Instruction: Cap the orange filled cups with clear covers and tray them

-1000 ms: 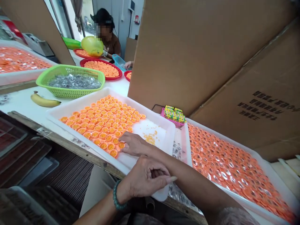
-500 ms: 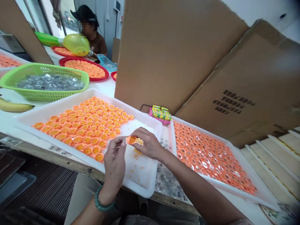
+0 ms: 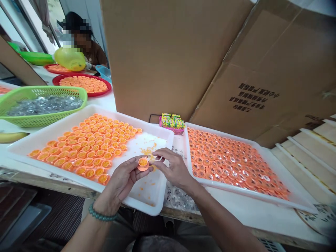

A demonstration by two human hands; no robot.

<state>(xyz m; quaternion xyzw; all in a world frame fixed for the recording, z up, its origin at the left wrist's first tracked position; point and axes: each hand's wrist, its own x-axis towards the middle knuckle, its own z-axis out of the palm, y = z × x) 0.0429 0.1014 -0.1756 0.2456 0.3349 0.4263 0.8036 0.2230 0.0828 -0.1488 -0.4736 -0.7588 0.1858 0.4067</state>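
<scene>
Your left hand (image 3: 119, 182) grips a small orange cup (image 3: 143, 163) between thumb and fingertips, its yellow-filled open side facing up, just above the bare right end of a white tray (image 3: 147, 204). Your right hand (image 3: 174, 168) sits just beside it, thumb and forefinger pinched on something small and pale at the cup's edge; what it is cannot be made out. A green bead bracelet (image 3: 101, 215) circles your left wrist. Below your hands, yellow crumbs (image 3: 148, 150) are scattered on the tray floor. The left and middle of this tray are packed with rows of matching orange cups (image 3: 86, 147), open side up. To the right, near your right hand but apart from it, a second white tray (image 3: 262, 197) is filled with orange cups topped by clear shiny covers (image 3: 231, 164). Between the two trays, small clear pieces (image 3: 178, 197) lie loose on the surface (image 3: 236, 213). Behind that gap stands a small pink basket (image 3: 172, 123) holding yellow packets. Large brown cardboard sheets (image 3: 170, 52) lean upright behind both trays. At far left is a green basket (image 3: 42, 105) of clear pieces, with a banana (image 3: 12, 136) in front of it. Farther back, a red round tray (image 3: 81, 84) holds more orange cups, and another person (image 3: 86, 49) sits behind a yellow balloon-like object (image 3: 69, 59).
</scene>
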